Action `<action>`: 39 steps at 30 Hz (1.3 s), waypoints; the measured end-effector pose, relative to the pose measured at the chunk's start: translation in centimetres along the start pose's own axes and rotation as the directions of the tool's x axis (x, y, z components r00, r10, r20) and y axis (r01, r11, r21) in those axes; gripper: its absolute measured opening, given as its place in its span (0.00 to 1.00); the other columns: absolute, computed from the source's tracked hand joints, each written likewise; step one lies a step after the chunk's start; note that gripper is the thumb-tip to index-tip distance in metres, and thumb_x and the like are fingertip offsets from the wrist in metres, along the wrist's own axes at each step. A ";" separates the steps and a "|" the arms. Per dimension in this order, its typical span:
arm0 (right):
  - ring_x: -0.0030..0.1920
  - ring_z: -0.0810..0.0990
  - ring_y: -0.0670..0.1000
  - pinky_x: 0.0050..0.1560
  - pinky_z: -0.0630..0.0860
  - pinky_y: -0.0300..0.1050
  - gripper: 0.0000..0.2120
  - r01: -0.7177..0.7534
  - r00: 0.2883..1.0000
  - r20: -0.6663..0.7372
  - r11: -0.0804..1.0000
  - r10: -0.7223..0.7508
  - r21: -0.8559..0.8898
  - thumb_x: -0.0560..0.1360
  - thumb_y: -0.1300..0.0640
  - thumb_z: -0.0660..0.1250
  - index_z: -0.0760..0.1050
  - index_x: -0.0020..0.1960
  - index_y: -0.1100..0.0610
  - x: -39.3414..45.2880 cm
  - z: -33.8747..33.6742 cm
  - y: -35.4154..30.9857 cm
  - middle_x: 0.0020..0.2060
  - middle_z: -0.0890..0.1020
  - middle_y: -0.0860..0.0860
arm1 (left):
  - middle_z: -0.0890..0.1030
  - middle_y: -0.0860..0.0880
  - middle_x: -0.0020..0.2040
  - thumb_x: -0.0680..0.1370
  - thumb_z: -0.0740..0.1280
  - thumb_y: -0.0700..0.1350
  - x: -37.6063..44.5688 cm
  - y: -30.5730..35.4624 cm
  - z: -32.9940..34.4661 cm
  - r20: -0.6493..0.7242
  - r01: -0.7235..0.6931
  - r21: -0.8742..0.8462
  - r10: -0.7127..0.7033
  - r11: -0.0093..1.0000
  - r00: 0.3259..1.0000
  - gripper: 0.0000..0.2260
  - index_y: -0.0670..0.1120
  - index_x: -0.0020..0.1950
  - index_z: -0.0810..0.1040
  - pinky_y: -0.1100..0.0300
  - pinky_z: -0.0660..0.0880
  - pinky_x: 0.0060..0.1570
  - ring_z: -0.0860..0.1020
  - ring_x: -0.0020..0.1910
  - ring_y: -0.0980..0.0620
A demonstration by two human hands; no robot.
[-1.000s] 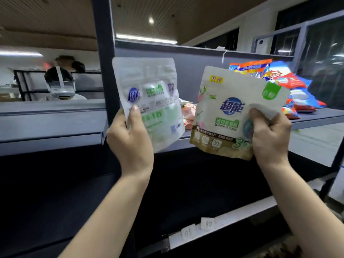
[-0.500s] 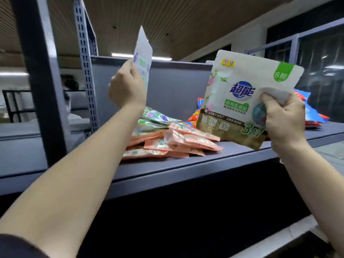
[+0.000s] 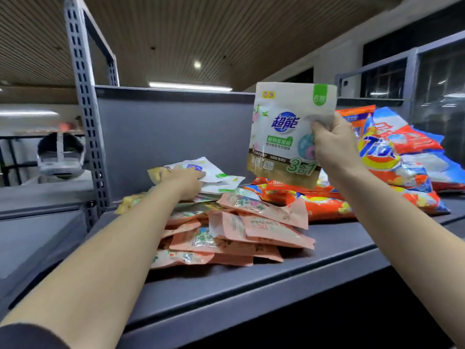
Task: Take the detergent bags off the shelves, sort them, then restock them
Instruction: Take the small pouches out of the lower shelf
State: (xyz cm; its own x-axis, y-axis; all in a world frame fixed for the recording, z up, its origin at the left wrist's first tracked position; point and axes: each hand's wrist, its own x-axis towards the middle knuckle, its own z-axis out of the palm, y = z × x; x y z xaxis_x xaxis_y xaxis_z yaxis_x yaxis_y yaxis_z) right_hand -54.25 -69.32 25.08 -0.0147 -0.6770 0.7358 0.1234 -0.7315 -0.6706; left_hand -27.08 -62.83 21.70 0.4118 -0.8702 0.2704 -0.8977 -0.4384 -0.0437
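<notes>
Grey shelf (image 3: 314,268), pink pouches (image 3: 241,230), orange bags (image 3: 392,177)

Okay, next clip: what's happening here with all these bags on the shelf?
A person is sorting detergent bags on a grey shelf. The right hand holds a white and gold pouch upright above the shelf. The left hand reaches to the back, resting on a pile of similar white pouches lying flat. In front of that lies a heap of pink pouches, and to the right a pile of large orange and blue bags.
</notes>
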 end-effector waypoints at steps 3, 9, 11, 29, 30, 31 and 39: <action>0.52 0.79 0.54 0.49 0.79 0.51 0.10 0.059 0.998 0.018 0.994 -0.058 -0.091 0.80 0.56 0.56 0.75 0.54 0.53 1.3 3.2 0.9 0.50 0.81 0.52 | 0.60 0.53 0.76 0.78 0.59 0.51 -0.4 -1.3 -1.4 0.101 0.018 -0.164 -0.001 0.986 0.995 0.25 0.58 0.75 0.60 0.51 0.60 0.71 0.61 0.73 0.47; 0.51 0.76 0.59 0.40 0.68 0.42 0.11 0.199 0.979 0.104 0.922 -0.174 -0.331 0.79 0.63 0.54 0.73 0.56 0.59 1.1 9.7 3.5 0.50 0.79 0.58 | 0.65 0.49 0.74 0.79 0.60 0.53 -1.8 -2.6 -2.9 0.088 0.052 -0.187 -0.036 0.981 0.995 0.23 0.52 0.74 0.64 0.56 0.64 0.65 0.66 0.70 0.46; 0.58 0.74 0.61 0.49 0.69 0.45 0.15 0.111 0.928 0.367 0.896 0.061 -0.429 0.80 0.59 0.53 0.71 0.63 0.55 1.0 11.2 4.7 0.59 0.77 0.58 | 0.66 0.48 0.73 0.80 0.59 0.54 -2.2 -3.1 -2.8 0.064 0.071 -0.192 -0.060 0.979 0.996 0.22 0.50 0.73 0.65 0.56 0.64 0.65 0.66 0.70 0.46; 0.62 0.73 0.51 0.60 0.71 0.45 0.20 0.049 0.633 0.704 0.890 0.323 -0.453 0.77 0.58 0.63 0.70 0.68 0.54 -1.1 5.9 2.9 0.66 0.74 0.52 | 0.80 0.46 0.50 0.77 0.59 0.49 -8.2 -0.4 -3.7 -0.181 0.191 -0.367 -0.271 0.911 0.946 0.12 0.44 0.51 0.78 0.52 0.75 0.53 0.78 0.47 0.44; 0.61 0.74 0.51 0.61 0.72 0.46 0.19 0.043 0.649 0.701 0.906 0.295 -0.422 0.77 0.58 0.63 0.71 0.68 0.53 -1.6 5.3 2.4 0.65 0.75 0.51 | 0.81 0.46 0.49 0.77 0.59 0.49 -8.9 0.0 -3.7 -0.193 0.203 -0.369 -0.289 0.907 0.938 0.12 0.45 0.52 0.79 0.51 0.76 0.54 0.78 0.49 0.43; 0.61 0.75 0.51 0.60 0.73 0.47 0.18 0.035 0.660 0.701 0.921 0.270 -0.387 0.77 0.57 0.63 0.71 0.67 0.53 -2.2 4.7 2.0 0.64 0.76 0.51 | 0.81 0.46 0.48 0.77 0.59 0.49 -9.8 0.3 -3.8 -0.208 0.215 -0.372 -0.307 0.903 0.929 0.12 0.45 0.52 0.79 0.50 0.77 0.53 0.79 0.49 0.43; 0.59 0.76 0.44 0.60 0.71 0.40 0.15 0.105 0.712 0.701 0.984 0.028 -0.146 0.76 0.53 0.65 0.75 0.62 0.50 -8.3 1.3 -0.9 0.58 0.79 0.45 | 0.80 0.51 0.52 0.78 0.60 0.52 -18.2 2.0 -3.8 -0.334 0.260 -0.422 -0.416 0.868 0.846 0.12 0.51 0.55 0.79 0.50 0.75 0.54 0.77 0.52 0.46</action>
State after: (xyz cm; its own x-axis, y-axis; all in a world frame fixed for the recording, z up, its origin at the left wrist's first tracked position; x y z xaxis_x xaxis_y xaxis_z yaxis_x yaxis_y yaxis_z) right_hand -52.97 -62.94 19.74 0.6887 -0.4463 0.5713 -0.0254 -0.8024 -0.5963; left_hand -36.99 -47.07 20.38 0.6694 -0.4786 0.5682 -0.7385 -0.5123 0.4384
